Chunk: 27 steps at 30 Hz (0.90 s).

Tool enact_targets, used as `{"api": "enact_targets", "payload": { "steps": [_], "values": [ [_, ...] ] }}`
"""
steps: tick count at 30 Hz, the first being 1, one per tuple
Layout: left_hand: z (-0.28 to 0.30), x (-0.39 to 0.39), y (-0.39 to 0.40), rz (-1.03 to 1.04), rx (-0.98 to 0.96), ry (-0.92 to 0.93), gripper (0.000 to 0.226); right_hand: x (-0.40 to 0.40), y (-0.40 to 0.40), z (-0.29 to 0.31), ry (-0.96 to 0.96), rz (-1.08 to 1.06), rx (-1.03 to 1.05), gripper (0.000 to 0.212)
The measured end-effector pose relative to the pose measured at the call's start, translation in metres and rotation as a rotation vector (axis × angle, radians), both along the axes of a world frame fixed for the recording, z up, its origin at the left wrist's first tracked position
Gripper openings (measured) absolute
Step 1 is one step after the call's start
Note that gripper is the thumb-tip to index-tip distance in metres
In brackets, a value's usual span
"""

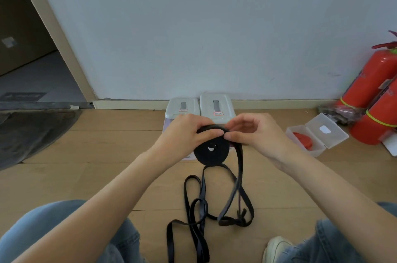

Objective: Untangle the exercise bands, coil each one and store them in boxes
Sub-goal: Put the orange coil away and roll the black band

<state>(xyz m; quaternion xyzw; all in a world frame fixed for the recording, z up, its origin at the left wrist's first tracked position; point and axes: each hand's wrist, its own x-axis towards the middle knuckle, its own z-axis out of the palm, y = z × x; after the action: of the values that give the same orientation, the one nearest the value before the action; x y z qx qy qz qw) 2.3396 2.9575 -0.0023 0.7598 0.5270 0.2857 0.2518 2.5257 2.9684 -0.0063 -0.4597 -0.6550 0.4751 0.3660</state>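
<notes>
Floorboards [107, 155] of pale wood run under you to the white wall [214, 26], and two red fire extinguishers [365, 91] lean at the far right. Two closed grey boxes [216, 108] stand side by side against the skirting, just behind your hands. An open clear box [318, 134] with a red coil [303, 140] inside sits near the extinguishers. Your left hand [184, 134] grips the black coil [211, 151] from the top, fingers curled over its rim. Your right hand [255, 131] pinches the band at the coil's upper edge, thumb touching your left fingertips. The loose black band [202, 209] trails down in loops on the floor between your knees.
</notes>
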Motion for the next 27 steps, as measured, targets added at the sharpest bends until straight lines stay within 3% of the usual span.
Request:
{"api": "enact_targets", "payload": {
  "steps": [3, 6, 10, 16, 20, 23, 27],
  "values": [
    [0.0, 0.0, -0.001, -0.035, 0.067, 0.06, 0.021, 0.001, -0.001, 0.0, 0.013, 0.003, -0.048, 0.017],
    [0.003, -0.002, 0.0, -0.036, 0.039, -0.032, 0.019, -0.001, -0.001, 0.002, 0.076, 0.031, -0.084, 0.019],
    [0.007, -0.004, 0.0, 0.113, 0.069, -0.213, 0.018, -0.004, -0.002, 0.007, 0.25, 0.071, -0.199, 0.027],
    [0.005, -0.003, 0.007, 0.392, 0.097, -0.439, 0.028, -0.012, -0.008, 0.007, 0.284, 0.051, -0.208, 0.023],
    [0.003, 0.005, 0.005, 0.445, 0.123, -0.449, 0.024, -0.021, -0.012, 0.004, 0.339, -0.022, -0.183, 0.019],
    [0.006, 0.002, 0.005, 0.337, -0.041, -0.529, 0.021, -0.013, -0.007, 0.009, 0.282, -0.097, -0.079, 0.016],
    [0.009, -0.013, 0.002, -0.005, -0.464, -0.507, 0.024, 0.001, 0.0, 0.014, 0.048, -0.087, 0.129, 0.023]
  ]
}}
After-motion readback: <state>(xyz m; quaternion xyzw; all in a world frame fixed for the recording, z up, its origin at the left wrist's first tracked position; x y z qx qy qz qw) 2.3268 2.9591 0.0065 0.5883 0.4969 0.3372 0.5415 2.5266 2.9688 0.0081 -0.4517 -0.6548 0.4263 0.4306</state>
